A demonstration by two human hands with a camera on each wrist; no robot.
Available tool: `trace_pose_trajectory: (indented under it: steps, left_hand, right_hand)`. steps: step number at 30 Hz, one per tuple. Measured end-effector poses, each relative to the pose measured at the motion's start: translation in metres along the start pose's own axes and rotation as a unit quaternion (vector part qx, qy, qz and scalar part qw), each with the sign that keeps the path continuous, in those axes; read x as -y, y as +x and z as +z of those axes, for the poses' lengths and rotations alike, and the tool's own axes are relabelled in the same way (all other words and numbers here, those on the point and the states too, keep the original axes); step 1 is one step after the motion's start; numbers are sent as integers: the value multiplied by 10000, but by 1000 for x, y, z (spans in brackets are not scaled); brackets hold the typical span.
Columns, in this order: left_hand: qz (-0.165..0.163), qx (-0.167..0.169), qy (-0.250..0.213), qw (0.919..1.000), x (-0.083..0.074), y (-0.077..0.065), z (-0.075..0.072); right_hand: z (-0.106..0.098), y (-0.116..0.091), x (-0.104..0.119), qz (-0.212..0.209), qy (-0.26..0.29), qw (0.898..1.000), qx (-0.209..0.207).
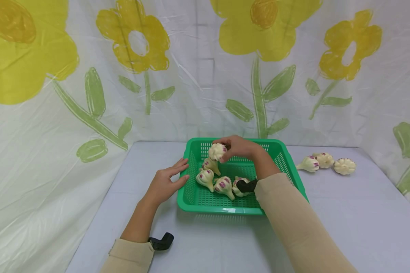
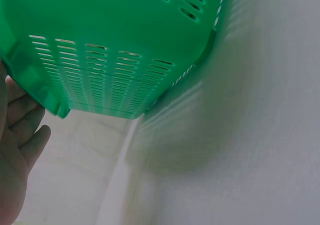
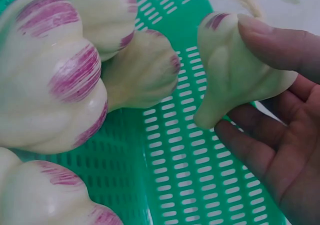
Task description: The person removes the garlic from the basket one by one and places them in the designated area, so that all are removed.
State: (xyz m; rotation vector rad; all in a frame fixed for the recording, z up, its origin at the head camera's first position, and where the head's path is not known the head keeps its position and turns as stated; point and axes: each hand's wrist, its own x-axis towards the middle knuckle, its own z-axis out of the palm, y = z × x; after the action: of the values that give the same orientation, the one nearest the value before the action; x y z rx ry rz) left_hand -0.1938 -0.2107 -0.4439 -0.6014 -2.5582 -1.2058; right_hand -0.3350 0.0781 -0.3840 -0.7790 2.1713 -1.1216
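In the head view, a green plastic basket (image 1: 225,210) with slotted walls stands on the table. My right hand (image 1: 237,147) pinches a garlic bulb (image 1: 217,151) between thumb and fingers over the back left part of the basket. In the right wrist view that garlic bulb (image 3: 235,65) has its stem pointing down and a purple streak near the thumb. Several other garlic bulbs (image 1: 223,185) lie inside the basket, toward its left and front. My left hand (image 1: 165,183) rests at the basket's left rim with fingers extended; the left wrist view shows its fingers (image 2: 30,120) beside the rim.
Three more garlic bulbs (image 1: 324,160) lie on the white table (image 1: 345,204) to the right of the basket. Behind the table hangs a white curtain (image 1: 198,94) printed with yellow flowers.
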Motion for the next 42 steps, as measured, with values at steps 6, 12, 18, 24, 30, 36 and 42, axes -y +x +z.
trace_pose_trajectory:
  steps: [6, 12, 18, 24, 30, 36, 42]
  left_hand:
    - [50, -23, -25, 10000, 1, 0, 0]
    - [61, -16, -12, 10000, 3, -1, 1]
    - [81, 35, -35, 10000, 2, 0, 1]
    - [118, -24, 59, 9999, 1, 0, 2]
    - [94, -39, 74, 9999, 2, -2, 2]
    - [68, -17, 14, 10000, 2, -2, 2]
    - [50, -5, 6, 10000, 1, -1, 1]
  right_hand:
    - [0, 0, 2, -166, 157, 9997, -125]
    - [0, -3, 6, -366, 289, 9985, -289]
    - [-1, -8, 11, -489, 410, 9967, -510]
    - [-4, -13, 20, -545, 321, 9940, -891]
    - [-10, -21, 23, -451, -132, 9935, -1038]
    - [-21, -34, 25, -461, -456, 9916, -1123]
    - [-32, -53, 37, -449, -522, 9898, -1246]
